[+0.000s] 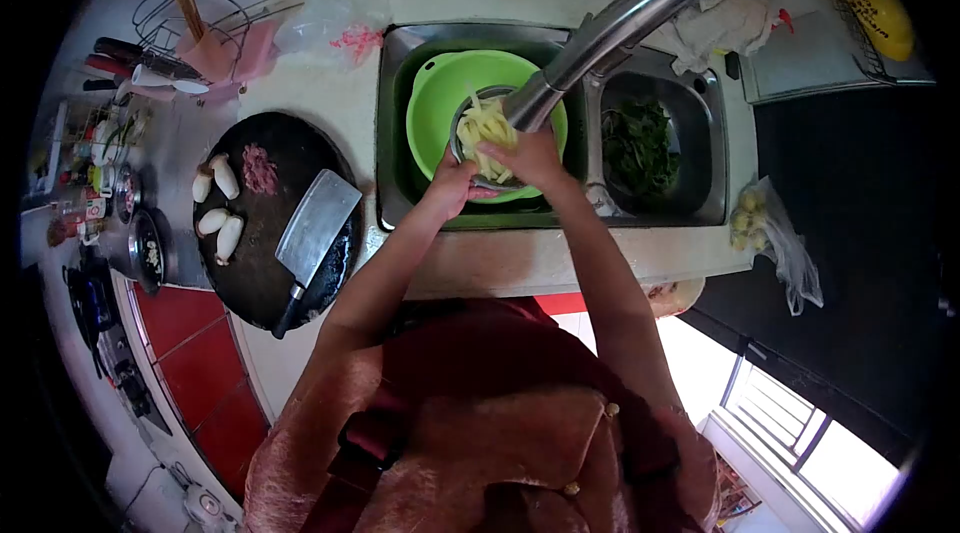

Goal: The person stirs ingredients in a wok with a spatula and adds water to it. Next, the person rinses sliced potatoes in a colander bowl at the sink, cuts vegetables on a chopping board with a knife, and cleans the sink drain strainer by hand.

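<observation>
A metal bowl [457,146] of pale yellow cut strips [484,125] is over a green basin [432,83] in the left sink, beneath the faucet [610,28]. My left hand [453,189] is closed on the bowl's near left side, its fingers curling under the rim. Reaching in from the right, my right hand [530,155] lies over the bowl's edge with its fingers stretched onto the strips. The faucet's spout covers part of the bowl's right side and of that hand.
Leafy greens [640,145] lie in the right sink. On the left, a round black cutting board [255,263] holds a cleaver [318,223], several mushrooms [228,236] and chopped meat [258,170]. A plastic bag [785,243] sits at the counter's right end.
</observation>
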The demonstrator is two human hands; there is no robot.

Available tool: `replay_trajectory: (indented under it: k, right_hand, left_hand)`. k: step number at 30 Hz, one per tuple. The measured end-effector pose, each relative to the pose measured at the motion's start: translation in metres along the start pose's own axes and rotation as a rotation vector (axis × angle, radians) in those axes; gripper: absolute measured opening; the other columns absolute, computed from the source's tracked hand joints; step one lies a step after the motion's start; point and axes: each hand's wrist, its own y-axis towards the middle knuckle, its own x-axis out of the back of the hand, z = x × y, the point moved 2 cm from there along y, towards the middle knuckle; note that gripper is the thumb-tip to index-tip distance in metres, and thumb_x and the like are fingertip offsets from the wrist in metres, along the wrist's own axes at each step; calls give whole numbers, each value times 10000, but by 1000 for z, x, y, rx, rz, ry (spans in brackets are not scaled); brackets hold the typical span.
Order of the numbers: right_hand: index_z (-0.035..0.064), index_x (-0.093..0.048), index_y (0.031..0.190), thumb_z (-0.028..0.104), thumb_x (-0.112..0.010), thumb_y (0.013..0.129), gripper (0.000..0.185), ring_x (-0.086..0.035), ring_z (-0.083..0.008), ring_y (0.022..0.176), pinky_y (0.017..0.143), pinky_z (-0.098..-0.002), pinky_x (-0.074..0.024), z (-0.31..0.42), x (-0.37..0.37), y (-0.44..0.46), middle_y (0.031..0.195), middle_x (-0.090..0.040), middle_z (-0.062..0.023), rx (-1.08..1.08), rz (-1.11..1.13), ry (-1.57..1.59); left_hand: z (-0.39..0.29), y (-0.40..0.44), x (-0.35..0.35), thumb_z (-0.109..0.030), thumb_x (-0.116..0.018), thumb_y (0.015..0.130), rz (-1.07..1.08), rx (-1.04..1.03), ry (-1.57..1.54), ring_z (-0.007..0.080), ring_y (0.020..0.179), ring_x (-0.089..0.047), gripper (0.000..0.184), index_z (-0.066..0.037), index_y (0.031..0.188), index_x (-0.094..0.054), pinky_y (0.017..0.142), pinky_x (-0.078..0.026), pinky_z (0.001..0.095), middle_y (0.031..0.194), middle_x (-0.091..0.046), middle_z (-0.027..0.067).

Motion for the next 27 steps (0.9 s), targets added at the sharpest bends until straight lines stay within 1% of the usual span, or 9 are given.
replay_trajectory:
  k: [2, 5, 6, 9, 12, 15, 17, 20, 27]
  right_hand:
    - [155, -464, 1271, 506, -681, 626, 765, -362, -409, 1174, 968, -512, -314, 6, -11, 4, 1327, -400, -171, -8, 1, -131]
    - [170, -453, 1262, 356, -688, 650, 681, -476, -363, 1127, 923, -434, -387, 1, -17, 4, 1202, -501, -188, 18, 39, -283]
    - [189, -462, 1248, 257, -681, 638, 652, -463, -364, 1138, 931, -434, -381, -8, -21, 6, 1211, -492, -182, -39, 69, -238]
    - [118, -394, 1304, 236, -703, 620, 759, -345, -385, 1208, 1012, -436, -294, -21, -15, 10, 1311, -403, -159, 76, 157, -174]
    - [82, -444, 1243, 137, -710, 648, 655, -413, -353, 1168, 999, -394, -326, -6, 19, 11, 1235, -467, -158, 132, 112, 143]
    - [62, -511, 1158, 116, -687, 710, 485, -533, -322, 1040, 915, -391, -409, -18, 41, 28, 1153, -532, -144, 127, 67, 241]
    - [58, -574, 1045, 105, -635, 770, 286, -604, -300, 874, 767, -371, -477, -32, 59, 33, 1021, -596, -125, 5, -217, 332]
    - [67, -602, 957, 129, -594, 807, 163, -618, -319, 757, 662, -390, -486, -75, 73, 32, 901, -628, -138, -22, -325, 160]
    - [4, -581, 830, 171, -538, 823, 172, -602, -402, 786, 706, -447, -488, -119, 34, -28, 815, -623, -224, -144, 473, -320]
  left_hand:
    - [1, 1, -9, 13, -335, 878, -22, -35, -27, 352, 950, -603, 518, -177, 1335, -183, 695, -571, 481, 1207, -470, 185]
    - [8, 2, -9, 9, -349, 877, -46, -46, -76, 353, 960, -599, 523, -175, 1336, -179, 717, -569, 482, 1210, -468, 183]
    - [10, 4, -8, 7, -354, 877, -47, -45, -93, 353, 963, -597, 525, -175, 1337, -177, 723, -569, 481, 1213, -467, 183]
    - [12, 4, -9, -2, -371, 878, -37, -33, -58, 357, 982, -590, 533, -177, 1343, -178, 742, -565, 483, 1232, -456, 185]
    - [17, 10, -5, -8, -386, 878, -34, -14, -69, 364, 1015, -573, 537, -164, 1348, -179, 742, -566, 484, 1250, -450, 178]
    - [21, 14, -6, -15, -415, 872, -89, 10, -120, 344, 1043, -563, 534, -142, 1342, -195, 740, -571, 472, 1251, -455, 163]
    - [21, 14, -7, -15, -435, 862, -76, -26, -158, 323, 1046, -564, 534, -129, 1335, -215, 739, -574, 461, 1246, -462, 155]
    - [21, 11, -2, -13, -446, 851, -100, -69, -168, 295, 1037, -572, 531, -119, 1327, -237, 737, -579, 444, 1250, -462, 152]
    - [-7, -1, 19, 5, -403, 858, -193, -147, -56, 291, 995, -595, 461, -86, 1305, -337, 715, -575, 402, 1204, -521, 150]
